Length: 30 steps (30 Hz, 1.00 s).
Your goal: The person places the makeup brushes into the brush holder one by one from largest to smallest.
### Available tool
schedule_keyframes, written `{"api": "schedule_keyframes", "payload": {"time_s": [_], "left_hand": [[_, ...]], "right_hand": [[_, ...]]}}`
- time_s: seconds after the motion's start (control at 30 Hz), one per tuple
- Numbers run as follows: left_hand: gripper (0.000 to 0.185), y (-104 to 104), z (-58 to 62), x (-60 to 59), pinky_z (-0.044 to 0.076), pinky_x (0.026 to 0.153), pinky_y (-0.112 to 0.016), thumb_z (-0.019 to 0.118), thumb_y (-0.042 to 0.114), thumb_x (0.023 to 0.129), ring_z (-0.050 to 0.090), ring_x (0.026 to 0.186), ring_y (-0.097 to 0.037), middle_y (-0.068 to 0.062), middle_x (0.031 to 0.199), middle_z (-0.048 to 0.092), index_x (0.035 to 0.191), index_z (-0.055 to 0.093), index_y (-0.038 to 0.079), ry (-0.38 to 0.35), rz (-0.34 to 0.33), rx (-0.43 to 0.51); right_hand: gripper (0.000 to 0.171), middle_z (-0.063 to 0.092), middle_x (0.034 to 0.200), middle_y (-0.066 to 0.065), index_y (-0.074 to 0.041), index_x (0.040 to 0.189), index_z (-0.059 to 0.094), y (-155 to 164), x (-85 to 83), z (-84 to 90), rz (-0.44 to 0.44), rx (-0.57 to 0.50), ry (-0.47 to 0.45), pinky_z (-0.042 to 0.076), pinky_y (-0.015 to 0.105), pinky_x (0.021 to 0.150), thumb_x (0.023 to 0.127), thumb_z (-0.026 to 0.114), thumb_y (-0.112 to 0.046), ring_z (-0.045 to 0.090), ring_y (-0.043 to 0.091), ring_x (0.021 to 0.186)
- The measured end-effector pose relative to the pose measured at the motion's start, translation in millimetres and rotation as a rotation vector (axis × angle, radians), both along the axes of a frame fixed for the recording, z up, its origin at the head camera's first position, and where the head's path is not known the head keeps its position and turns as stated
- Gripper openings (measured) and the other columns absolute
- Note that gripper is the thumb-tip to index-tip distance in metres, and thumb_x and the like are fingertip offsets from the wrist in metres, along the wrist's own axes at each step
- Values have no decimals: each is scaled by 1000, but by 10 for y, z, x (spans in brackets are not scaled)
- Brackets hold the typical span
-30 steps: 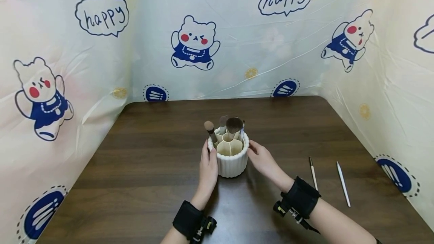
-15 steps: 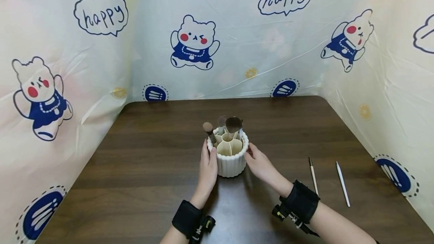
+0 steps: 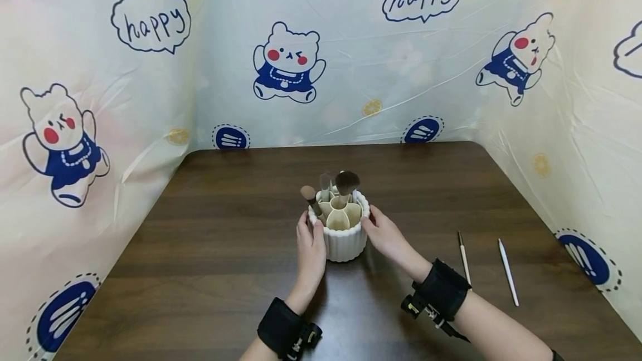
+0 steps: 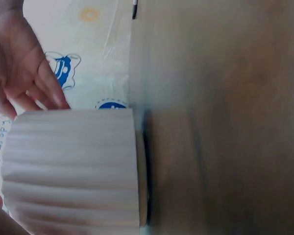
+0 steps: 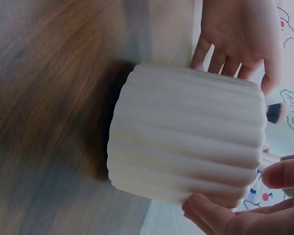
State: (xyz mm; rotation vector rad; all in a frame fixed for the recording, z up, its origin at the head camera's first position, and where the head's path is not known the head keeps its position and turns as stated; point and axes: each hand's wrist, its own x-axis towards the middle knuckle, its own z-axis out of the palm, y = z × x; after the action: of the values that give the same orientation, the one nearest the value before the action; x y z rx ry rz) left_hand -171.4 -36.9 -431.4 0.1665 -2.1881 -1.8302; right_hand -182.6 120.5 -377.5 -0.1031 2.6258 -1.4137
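A white ribbed holder stands upright near the middle of the table, with both hands against its sides. The left hand lies along its left wall, fingers fairly straight and the thumb up near the rim. The right hand cups the right wall, fingers lightly bent round the ribs, as the right wrist view also shows. Neither hand pinches the rim; the holder sits between the two palms.

Inside, the holder is split into petal-shaped compartments. Several brushes stand in the far ones, heads up and leaning a little; the near compartments look empty. Two thin brushes lie flat on the table well apart to the right.

The holder looks rigid and smooth, probably plastic or ceramic, so it should not give under the hands. Its vertical ribs offer some purchase for turning but little against sliding upward, so a two-sided hold low on the wall seems safest. It is likely light, and the tall brushes make it slightly top-heavy; a tilt could spill them. The wrist views are blurred, so the surface finish cannot be judged closely.
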Motion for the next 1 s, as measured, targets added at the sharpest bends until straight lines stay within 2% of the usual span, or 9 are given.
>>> {"api": "schedule_keyframes", "payload": {"time_s": [0.1, 0.23, 0.4, 0.53, 0.67, 0.83, 1.0], "left_hand": [[54, -66, 24, -64, 23, 117, -51, 35, 22, 102, 26, 143, -36, -23, 154, 26, 149, 23, -2, -39, -17, 19], [54, -136, 39, -135, 20, 119, -49, 30, 27, 103, 23, 145, -33, -18, 157, 24, 151, 22, 4, -89, -58, -5], [51, -128, 27, -133, 23, 117, -51, 30, 25, 102, 27, 144, -34, -18, 155, 29, 149, 28, 3, -91, -75, -22], [50, -66, 26, -93, 28, 115, -50, 35, 19, 100, 33, 140, -35, -22, 149, 34, 145, 31, -2, -65, -54, 19], [49, -15, 31, -56, 33, 112, -50, 39, 16, 99, 37, 135, -35, -24, 144, 36, 143, 31, -4, -49, -60, 58], [54, -29, 39, -64, 31, 113, -50, 43, 18, 98, 35, 137, -36, -24, 145, 36, 144, 28, -4, -45, -55, 52], [63, -90, 15, -106, 26, 117, -48, 44, 24, 98, 26, 144, -34, -20, 155, 25, 151, 20, 2, -68, -79, 16]], "right_hand": [[59, 41, 143, 31, 14, 145, 23, -20, 41, -13, -4, 7, -17, 36, 50, 110, 99, 40, -20, 40, 39, 135], [57, 46, 140, 30, 13, 143, 27, -47, 85, -31, 1, -2, -2, 39, 48, 108, 98, 42, -19, 44, 38, 132], [55, 48, 137, 31, 14, 142, 28, -29, 54, -32, 3, -23, 11, 40, 50, 106, 99, 41, -17, 46, 40, 130], [54, 47, 138, 31, 13, 142, 29, 11, -9, -34, 4, -29, 15, 40, 51, 106, 99, 40, -17, 45, 40, 130], [53, 46, 139, 31, 12, 142, 31, 40, -66, -41, 2, -31, 23, 39, 50, 107, 99, 39, -18, 44, 39, 131], [56, 45, 139, 32, 14, 142, 29, 36, -58, -43, -15, -14, 21, 39, 50, 107, 99, 41, -20, 44, 40, 131], [60, 47, 137, 30, 13, 144, 25, 2, 35, -4, -25, 12, -15, 40, 49, 105, 99, 43, -22, 46, 38, 128]]}}
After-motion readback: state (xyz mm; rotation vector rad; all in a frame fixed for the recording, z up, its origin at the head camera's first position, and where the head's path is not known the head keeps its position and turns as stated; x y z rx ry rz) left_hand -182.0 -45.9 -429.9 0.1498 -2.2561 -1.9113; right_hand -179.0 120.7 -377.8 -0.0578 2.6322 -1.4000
